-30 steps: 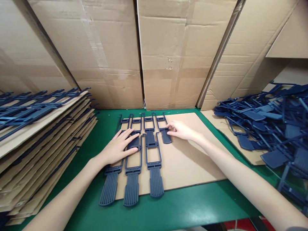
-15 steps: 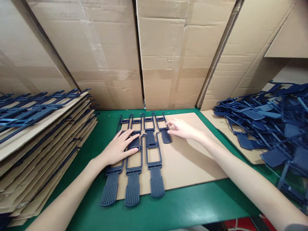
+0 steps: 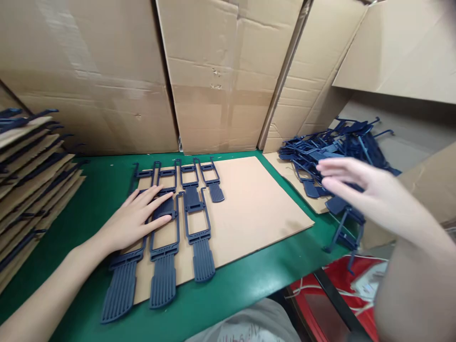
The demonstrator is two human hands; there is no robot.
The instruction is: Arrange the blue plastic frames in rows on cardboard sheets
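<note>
My left hand lies flat with spread fingers on dark blue plastic frames with ribbed paddle ends, partly covering them. Several such frames stand in two rows on a cardboard sheet. Beside my left hand is one blue plastic frame of the front row; another blue plastic frame ends the back row at the right. My right hand is raised at the right, slightly blurred, fingers stretched out and holding nothing. Behind it is a tangled pile of the same blue frames.
At the left rises a stack of cardboard sheets with blue frames between the layers. Large cardboard boxes wall off the back of the green table. Below the table's right edge shows a red bag with white cords.
My right hand has left the end of the back row and moved right, toward the pile. My left hand stays on the frames. The view has turned to the right.
</note>
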